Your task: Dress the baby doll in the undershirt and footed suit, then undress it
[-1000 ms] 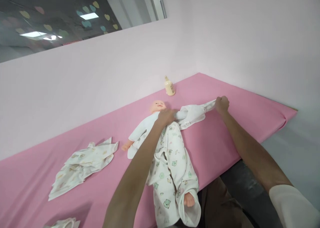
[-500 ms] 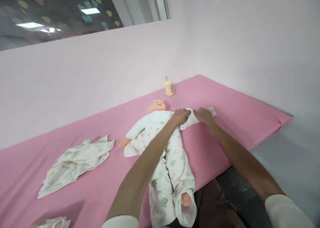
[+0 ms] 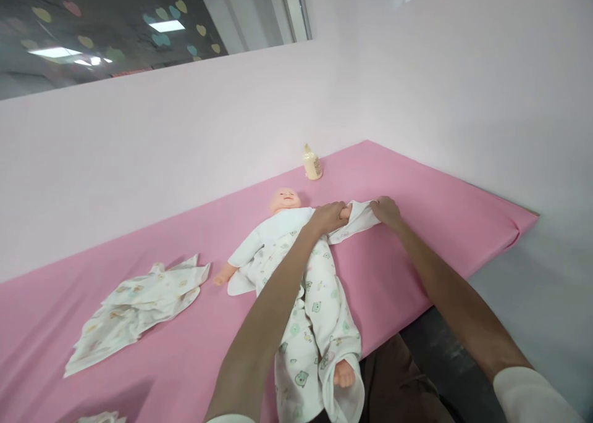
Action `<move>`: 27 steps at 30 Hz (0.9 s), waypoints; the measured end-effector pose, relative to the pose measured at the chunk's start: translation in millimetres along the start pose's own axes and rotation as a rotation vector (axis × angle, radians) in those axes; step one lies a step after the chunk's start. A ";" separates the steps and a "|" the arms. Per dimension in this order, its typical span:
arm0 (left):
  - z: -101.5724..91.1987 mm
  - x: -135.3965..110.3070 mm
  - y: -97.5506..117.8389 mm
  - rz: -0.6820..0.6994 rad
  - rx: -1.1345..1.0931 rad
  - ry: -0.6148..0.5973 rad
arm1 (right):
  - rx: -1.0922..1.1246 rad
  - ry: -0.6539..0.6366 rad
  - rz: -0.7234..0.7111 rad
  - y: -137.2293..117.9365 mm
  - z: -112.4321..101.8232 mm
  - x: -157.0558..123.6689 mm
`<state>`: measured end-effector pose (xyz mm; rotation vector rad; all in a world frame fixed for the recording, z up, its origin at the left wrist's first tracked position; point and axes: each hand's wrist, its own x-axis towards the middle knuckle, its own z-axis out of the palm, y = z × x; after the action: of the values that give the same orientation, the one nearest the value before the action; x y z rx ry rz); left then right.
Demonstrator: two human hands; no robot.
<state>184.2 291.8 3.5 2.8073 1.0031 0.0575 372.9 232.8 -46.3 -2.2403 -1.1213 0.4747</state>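
Note:
A baby doll (image 3: pixel 285 199) lies on its back, dressed in a white outfit (image 3: pixel 320 282) with small green animal prints. Its head is at the far end, and one bare foot (image 3: pixel 343 373) shows at a trouser opening. My left hand (image 3: pixel 328 217) is closed around the doll's arm on the right side, with the small doll hand (image 3: pixel 346 212) showing past my fingers. Stretched out beyond it is the white sleeve (image 3: pixel 364 215), its outer end pinched in my right hand (image 3: pixel 387 212). The doll's other arm ends in a bare hand (image 3: pixel 224 274) outside its sleeve.
A pale yellow pump bottle (image 3: pixel 312 165) stands behind the doll near the wall (image 3: pixel 185 139). To the left lies a crumpled printed baby garment (image 3: pixel 139 305) on the pink padded surface (image 3: pixel 393 275). Another piece of white fabric (image 3: pixel 102 418) shows at the bottom edge.
My right hand has moved slightly right and drawn the sleeve outward. The doll's hand now shows beside my left hand, where it was hidden before.

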 end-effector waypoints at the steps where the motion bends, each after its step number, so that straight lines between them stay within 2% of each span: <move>1: -1.9 -1.5 -1.7 -0.018 -0.016 0.016 | -0.007 0.003 0.014 1.1 -1.9 0.0; 6: -10.4 -7.1 -8.8 -0.092 -0.211 0.201 | -0.041 0.017 0.033 3.4 -2.1 -3.5; 9: -10.5 -6.1 -10.1 -0.110 -0.236 0.236 | -0.089 0.033 -0.003 1.3 3.7 -8.4; 14: 0.8 2.0 -4.8 -0.143 -0.079 0.160 | -0.203 0.053 -0.101 -6.6 14.3 -19.8; 17: 7.6 6.9 0.4 -0.160 0.039 0.086 | -0.315 0.203 -0.254 -13.7 17.6 -29.8; 20: 6.2 6.5 1.2 -0.165 0.073 0.036 | -0.321 0.327 -0.409 -22.4 18.4 -43.2; 23: -5.9 -10.1 -5.6 -0.150 0.018 0.076 | -0.250 0.357 -0.533 -32.0 19.1 -59.1; 25: -16.5 -34.6 -14.5 -0.131 -0.049 0.183 | -0.152 0.343 -0.587 -39.9 20.4 -69.1; 27: -24.2 -67.9 -27.3 -0.159 -0.123 0.362 | 0.024 0.192 -0.571 -49.9 22.9 -76.9</move>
<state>112.3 272.9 24.1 2.6481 1.2451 0.6044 285.6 202.0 -27.8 -1.7825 -1.5549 0.0349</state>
